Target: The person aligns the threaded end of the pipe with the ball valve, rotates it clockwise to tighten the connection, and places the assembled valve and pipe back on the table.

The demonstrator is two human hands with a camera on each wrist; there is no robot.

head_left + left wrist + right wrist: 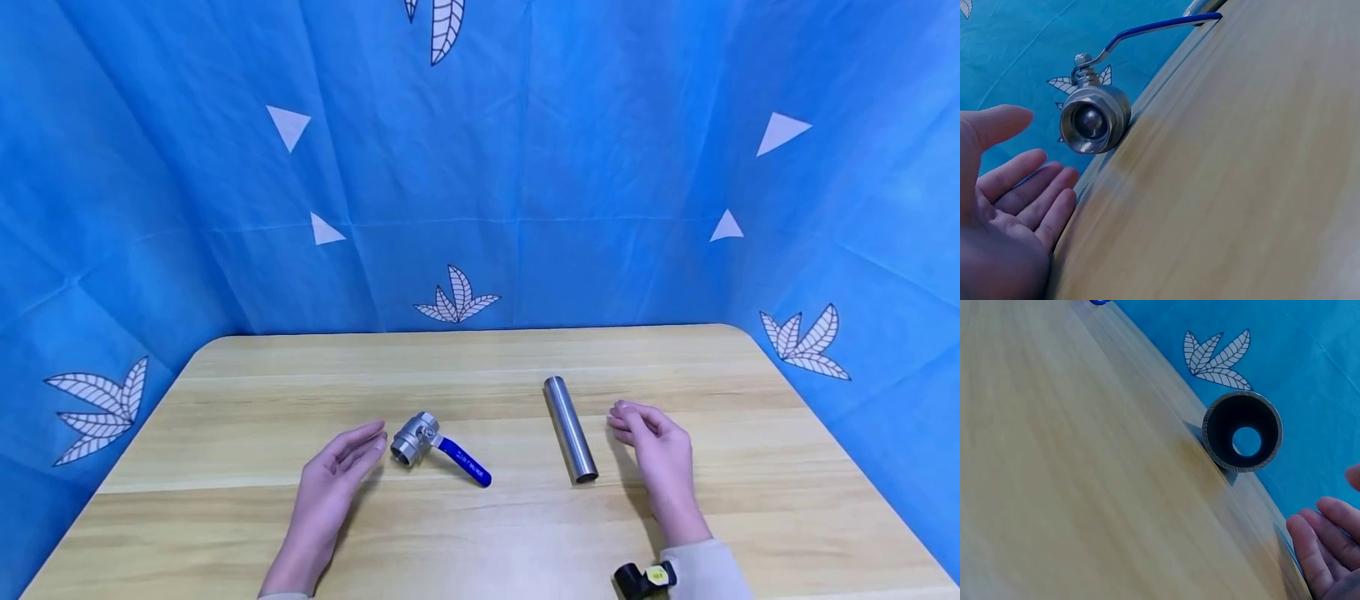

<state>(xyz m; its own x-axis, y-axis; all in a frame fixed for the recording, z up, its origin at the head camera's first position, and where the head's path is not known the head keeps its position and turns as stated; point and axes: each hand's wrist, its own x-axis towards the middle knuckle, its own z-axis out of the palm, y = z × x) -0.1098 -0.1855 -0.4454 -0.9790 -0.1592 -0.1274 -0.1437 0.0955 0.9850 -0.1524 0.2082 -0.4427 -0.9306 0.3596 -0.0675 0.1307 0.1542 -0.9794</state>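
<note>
Valve lies just right of the left fingers, not touching; its blue handle slants away from them, rightward and toward the person. Steel pipe lies just left of the right fingers – the nearer set – long axis running roughly away from the person. Left fingers relaxed, thumb well apart; right ones loosely bent; neither holds anything. Bare table between handle tip and pipe.

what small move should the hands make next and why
Probably the left hand should close on the valve: it is empty, with its fingers beside the valve's body. The right hand is also empty, but there is a wider gap between it and the tube.
</note>
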